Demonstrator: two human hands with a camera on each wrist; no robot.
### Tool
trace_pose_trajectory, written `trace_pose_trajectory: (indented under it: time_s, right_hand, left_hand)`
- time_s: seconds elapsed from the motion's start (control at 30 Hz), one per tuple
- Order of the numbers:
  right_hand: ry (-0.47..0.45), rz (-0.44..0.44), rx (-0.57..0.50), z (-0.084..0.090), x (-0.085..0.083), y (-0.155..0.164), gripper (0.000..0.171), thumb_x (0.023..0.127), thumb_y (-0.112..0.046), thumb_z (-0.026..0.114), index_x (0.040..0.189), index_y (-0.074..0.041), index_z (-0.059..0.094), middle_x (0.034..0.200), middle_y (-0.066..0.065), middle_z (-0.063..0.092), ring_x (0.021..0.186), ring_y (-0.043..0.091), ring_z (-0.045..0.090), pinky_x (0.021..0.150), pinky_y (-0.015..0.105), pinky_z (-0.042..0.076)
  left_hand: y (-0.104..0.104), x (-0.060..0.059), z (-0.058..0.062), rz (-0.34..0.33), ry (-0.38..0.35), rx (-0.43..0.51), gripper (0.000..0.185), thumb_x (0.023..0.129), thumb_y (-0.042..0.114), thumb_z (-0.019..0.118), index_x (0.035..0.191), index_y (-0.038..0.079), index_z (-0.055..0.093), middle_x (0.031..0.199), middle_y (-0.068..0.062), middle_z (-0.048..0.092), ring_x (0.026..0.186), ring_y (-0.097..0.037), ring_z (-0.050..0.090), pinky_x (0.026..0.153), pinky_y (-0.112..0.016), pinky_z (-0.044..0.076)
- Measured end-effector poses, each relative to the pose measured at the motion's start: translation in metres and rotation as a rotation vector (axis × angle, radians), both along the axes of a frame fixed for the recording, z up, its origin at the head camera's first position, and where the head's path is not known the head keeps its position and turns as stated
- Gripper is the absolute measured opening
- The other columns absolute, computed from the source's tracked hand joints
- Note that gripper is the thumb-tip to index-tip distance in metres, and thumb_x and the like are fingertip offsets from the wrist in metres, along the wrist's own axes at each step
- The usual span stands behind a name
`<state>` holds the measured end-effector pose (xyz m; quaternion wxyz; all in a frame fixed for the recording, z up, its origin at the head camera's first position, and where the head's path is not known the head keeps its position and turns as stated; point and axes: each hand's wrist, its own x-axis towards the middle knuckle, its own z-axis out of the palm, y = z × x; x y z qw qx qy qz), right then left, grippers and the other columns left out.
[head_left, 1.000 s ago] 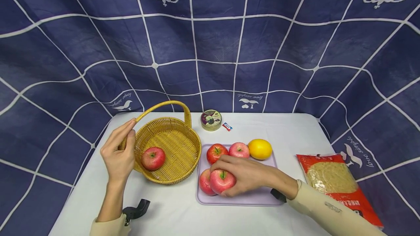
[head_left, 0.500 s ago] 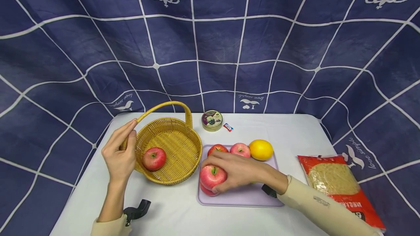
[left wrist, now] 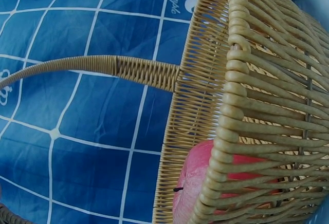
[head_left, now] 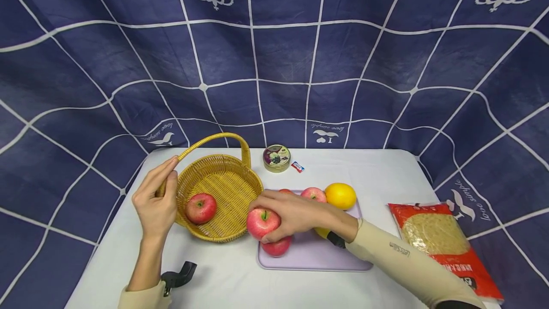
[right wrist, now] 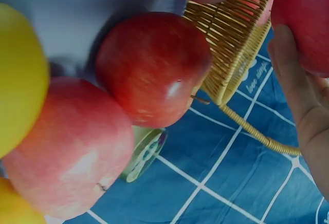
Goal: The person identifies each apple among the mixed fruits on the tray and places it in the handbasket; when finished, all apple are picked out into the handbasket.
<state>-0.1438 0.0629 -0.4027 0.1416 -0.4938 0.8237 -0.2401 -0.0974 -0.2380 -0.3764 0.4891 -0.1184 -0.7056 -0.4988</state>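
At the basket's ten o'clock, the person's left grip [head_left: 156, 204] wraps thumb and fingers around the arched wicker handle [head_left: 233, 136] of the round, yellow-brown woven basket [head_left: 231, 194]. The basket looks light and slightly springy, best held by that handle. A round red apple [head_left: 201, 208] sits inside toward eight o'clock. Over the nine o'clock edge of the flat lilac tray [head_left: 317, 259], the right grip [head_left: 291, 211] clasps a glossy pinkish-red apple [head_left: 263, 223], spread to its width. It should be firm, moderately weighty, smooth and bruisable, best held around its widest sides.
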Motion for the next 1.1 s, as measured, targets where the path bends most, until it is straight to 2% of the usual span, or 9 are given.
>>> trace_pose_trajectory:
  time_s: [0.2,0.57,0.83,1.1]
  right_hand:
    - [0.007,0.022,-0.011,0.002,-0.009,-0.015,0.062,0.078,-0.058,0.079,0.132,-0.042,0.052,0.121,-0.02,0.052,0.103,-0.004,0.054,0.088,0.018,0.051]
    - [-0.009,0.064,-0.022,-0.001,-0.026,-0.034,0.063,0.079,-0.058,0.078,0.131,-0.035,0.053,0.121,-0.018,0.053,0.107,-0.003,0.052,0.094,0.016,0.048]
    - [-0.025,0.093,0.021,-0.003,-0.037,-0.051,0.067,0.08,-0.058,0.078,0.135,-0.031,0.053,0.123,-0.019,0.051,0.11,-0.003,0.049,0.096,0.016,0.046]
    - [0.003,0.139,0.093,-0.002,-0.042,-0.073,0.067,0.081,-0.059,0.076,0.137,-0.028,0.055,0.122,-0.017,0.056,0.115,0.001,0.049,0.099,0.018,0.045]
  left_hand:
    - [0.0,-0.001,0.0,-0.008,0.006,0.001,0.024,0.087,-0.017,0.064,0.108,-0.011,0.073,0.111,-0.027,0.071,0.111,-0.018,0.069,0.099,-0.023,0.053]
    - [0.001,-0.001,0.0,0.0,0.005,-0.01,0.027,0.085,-0.02,0.063,0.108,-0.01,0.074,0.11,-0.027,0.072,0.11,-0.017,0.069,0.098,-0.023,0.054]
    - [0.001,0.0,0.001,-0.001,0.007,-0.006,0.024,0.087,-0.017,0.064,0.108,-0.01,0.073,0.11,-0.027,0.072,0.11,-0.017,0.069,0.098,-0.022,0.054]
    - [0.0,0.002,0.002,0.001,0.0,-0.01,0.024,0.088,-0.016,0.064,0.109,-0.01,0.073,0.111,-0.027,0.071,0.11,-0.017,0.069,0.098,-0.022,0.053]
